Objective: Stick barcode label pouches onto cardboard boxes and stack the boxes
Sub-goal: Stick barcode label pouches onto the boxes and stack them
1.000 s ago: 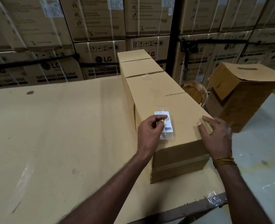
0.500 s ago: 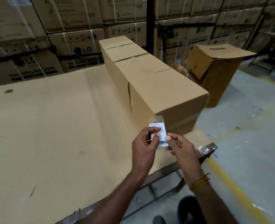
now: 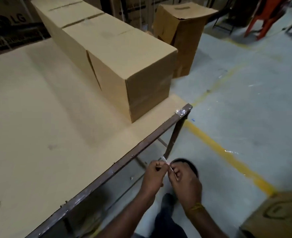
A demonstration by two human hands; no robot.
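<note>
My left hand (image 3: pixel 153 176) and right hand (image 3: pixel 184 179) pinch the label pouch (image 3: pixel 165 161) between them, unstuck; the nearest box (image 3: pixel 124 54) shows none.

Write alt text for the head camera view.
Both hands, left hand and right hand, pinch a small label pouch beyond the table edge. A row of cardboard boxes sits on the table, unlabelled on its visible faces.
</note>
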